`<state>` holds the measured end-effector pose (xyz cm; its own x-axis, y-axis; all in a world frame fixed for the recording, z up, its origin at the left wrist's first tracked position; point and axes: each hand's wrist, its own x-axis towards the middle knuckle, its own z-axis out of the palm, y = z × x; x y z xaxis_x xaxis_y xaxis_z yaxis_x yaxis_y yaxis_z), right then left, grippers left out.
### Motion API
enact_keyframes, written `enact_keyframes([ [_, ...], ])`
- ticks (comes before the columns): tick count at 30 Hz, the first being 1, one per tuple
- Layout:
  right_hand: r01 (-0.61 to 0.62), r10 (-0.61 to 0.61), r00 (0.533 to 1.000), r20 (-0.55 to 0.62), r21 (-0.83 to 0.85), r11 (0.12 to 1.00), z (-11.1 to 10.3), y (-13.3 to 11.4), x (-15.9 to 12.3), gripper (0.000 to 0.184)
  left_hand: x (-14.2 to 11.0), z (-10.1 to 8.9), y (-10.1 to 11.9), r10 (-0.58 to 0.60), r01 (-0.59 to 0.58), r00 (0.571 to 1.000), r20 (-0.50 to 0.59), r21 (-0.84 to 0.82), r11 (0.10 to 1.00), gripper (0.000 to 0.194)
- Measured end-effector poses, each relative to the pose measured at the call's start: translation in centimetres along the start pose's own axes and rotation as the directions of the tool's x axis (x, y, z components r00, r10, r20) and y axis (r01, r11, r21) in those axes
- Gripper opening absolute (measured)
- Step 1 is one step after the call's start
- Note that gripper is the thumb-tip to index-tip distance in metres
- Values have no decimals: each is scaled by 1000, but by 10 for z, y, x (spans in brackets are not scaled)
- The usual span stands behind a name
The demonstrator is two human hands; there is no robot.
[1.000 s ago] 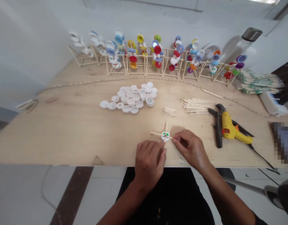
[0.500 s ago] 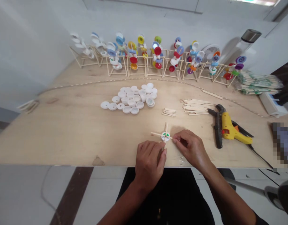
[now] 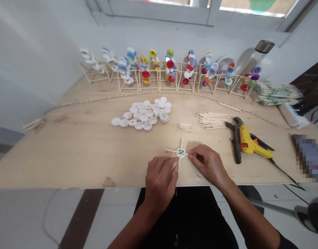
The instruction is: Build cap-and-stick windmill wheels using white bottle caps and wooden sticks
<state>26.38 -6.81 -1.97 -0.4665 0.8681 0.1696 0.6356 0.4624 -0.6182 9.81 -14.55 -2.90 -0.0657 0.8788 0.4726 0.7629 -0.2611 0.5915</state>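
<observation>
A round white bottle cap (image 3: 183,155) with a green mark lies flat on the wooden table, wooden sticks (image 3: 170,150) crossing over it in a plus shape. My left hand (image 3: 160,178) rests below and left of the cap, its index finger and thumb closed at the stick that points toward me. From the other side, my right hand (image 3: 207,162) pinches the end of the right-pointing stick between thumb and index finger. How the sticks join at the middle is too small to make out.
White caps (image 3: 143,112) lie clustered beyond my left hand. Short sticks (image 3: 184,127) and longer sticks (image 3: 213,120) lie farther back. A yellow glue gun (image 3: 248,140) stands at right. Several colourful cap wheels on stick frames (image 3: 150,83) line the wall, near a small fan (image 3: 225,65).
The view has tilted up a little, so everything sits lower in it. My left fingers have shifted slightly left, showing more of the near stick; my right hand keeps its pinch.
</observation>
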Motion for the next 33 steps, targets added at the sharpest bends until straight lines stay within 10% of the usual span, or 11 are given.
enact_keyframes([
  [14,-18,62,966,-250,175,984,-9,2,-26,14,4,-1,-5,104,-191,950,296,285,939,47],
  [33,-59,182,921,-343,340,938,4,4,-41,16,6,-7,-16,117,-163,973,197,235,958,43],
])
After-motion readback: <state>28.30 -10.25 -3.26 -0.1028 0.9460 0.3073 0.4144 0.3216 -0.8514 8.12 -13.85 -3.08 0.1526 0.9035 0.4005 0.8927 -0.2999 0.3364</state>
